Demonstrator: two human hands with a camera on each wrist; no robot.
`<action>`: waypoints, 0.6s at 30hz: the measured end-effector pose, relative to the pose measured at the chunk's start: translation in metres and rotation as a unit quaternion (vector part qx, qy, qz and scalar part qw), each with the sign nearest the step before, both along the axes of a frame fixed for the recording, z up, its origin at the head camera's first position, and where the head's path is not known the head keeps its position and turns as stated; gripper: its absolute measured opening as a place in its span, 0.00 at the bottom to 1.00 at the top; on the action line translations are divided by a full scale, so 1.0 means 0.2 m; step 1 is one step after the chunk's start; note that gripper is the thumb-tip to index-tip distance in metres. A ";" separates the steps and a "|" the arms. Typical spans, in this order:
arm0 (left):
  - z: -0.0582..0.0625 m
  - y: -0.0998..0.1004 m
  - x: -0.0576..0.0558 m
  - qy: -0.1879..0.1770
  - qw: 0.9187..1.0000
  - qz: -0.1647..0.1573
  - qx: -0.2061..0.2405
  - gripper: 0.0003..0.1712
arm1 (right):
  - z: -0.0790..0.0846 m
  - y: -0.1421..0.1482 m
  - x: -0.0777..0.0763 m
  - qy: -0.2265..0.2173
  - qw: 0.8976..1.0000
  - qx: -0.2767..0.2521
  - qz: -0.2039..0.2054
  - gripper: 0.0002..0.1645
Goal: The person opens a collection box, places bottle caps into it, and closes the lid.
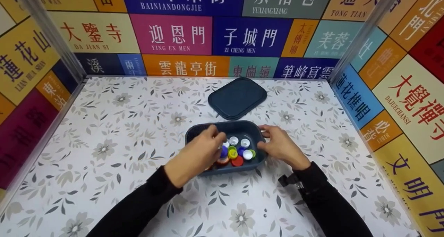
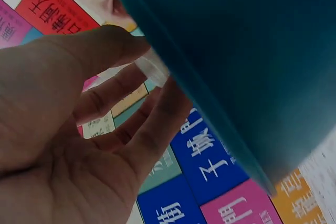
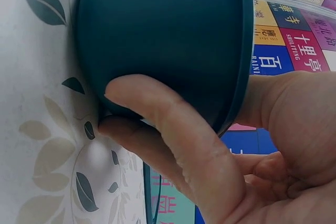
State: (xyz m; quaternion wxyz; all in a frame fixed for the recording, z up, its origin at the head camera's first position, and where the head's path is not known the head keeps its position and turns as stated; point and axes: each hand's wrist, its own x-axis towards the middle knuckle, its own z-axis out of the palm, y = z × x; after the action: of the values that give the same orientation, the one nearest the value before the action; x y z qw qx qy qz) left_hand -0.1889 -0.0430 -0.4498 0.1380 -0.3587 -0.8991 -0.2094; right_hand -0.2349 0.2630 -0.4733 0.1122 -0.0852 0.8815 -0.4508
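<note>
A dark blue-green plastic box stands on the table with several bottle caps inside, white, red, yellow, green, purple and orange. Over its left half, my left hand pinches a whitish translucent bottle cap between thumb and fingers, near the rim. At the box's right end my right hand grips the wall, its thumb at the rim and fingers along the outside. My left hand hides part of the box's left side and whatever lies beneath it.
The box's dark flat lid lies on the table behind it. A floral white cloth covers the tabletop. Panels with printed Chinese place names wall in the back and both sides.
</note>
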 end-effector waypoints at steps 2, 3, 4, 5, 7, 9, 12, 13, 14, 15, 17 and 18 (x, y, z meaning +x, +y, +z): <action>-0.01 0.04 0.00 -0.011 1.000 -0.005 -0.015 0.12 | -0.01 0.00 0.00 0.000 1.000 0.001 -0.002 0.41; -0.02 0.05 0.00 -0.018 1.000 -0.008 -0.023 0.12 | -0.01 0.00 0.00 0.002 1.000 0.001 -0.002 0.41; -0.02 0.07 -0.01 -0.024 0.999 -0.011 -0.029 0.12 | -0.01 0.00 0.00 0.004 1.000 0.004 -0.002 0.41; -0.03 0.08 -0.01 -0.028 0.999 -0.014 -0.034 0.13 | -0.01 0.00 0.00 0.004 1.000 0.006 -0.003 0.41; -0.03 0.10 -0.02 -0.031 0.998 -0.014 -0.050 0.14 | -0.01 0.00 0.00 0.008 1.000 0.010 -0.002 0.41; -0.04 0.13 -0.03 -0.028 0.997 -0.005 -0.067 0.15 | -0.01 0.00 0.00 0.009 1.000 0.013 0.000 0.41; -0.05 0.17 -0.04 -0.013 0.995 0.015 -0.094 0.16 | -0.01 0.01 0.00 0.010 1.000 0.017 0.002 0.41; -0.05 0.18 -0.04 -0.007 0.994 0.023 -0.103 0.15 | 0.00 0.01 0.00 0.009 1.000 0.017 0.003 0.41; -0.06 0.19 -0.04 -0.002 0.994 0.029 -0.109 0.14 | 0.00 0.01 0.00 0.008 1.000 0.018 0.003 0.41; -0.06 0.20 -0.04 0.003 0.993 0.033 -0.115 0.14 | 0.00 0.01 0.00 0.008 1.000 0.019 0.003 0.41; -0.07 0.22 -0.05 0.006 0.991 0.042 -0.124 0.14 | 0.00 0.01 0.00 0.009 1.000 0.021 0.002 0.41; -0.08 0.22 -0.05 0.005 0.991 0.045 -0.127 0.14 | 0.00 0.01 0.00 0.010 1.000 0.022 0.002 0.41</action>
State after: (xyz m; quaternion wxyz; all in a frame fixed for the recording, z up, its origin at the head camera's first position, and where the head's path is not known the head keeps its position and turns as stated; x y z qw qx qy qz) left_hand -0.1985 0.0013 -0.4650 0.1048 -0.3336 -0.9330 -0.0850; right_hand -0.2353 0.2640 -0.4738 0.1066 -0.0889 0.8919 -0.4303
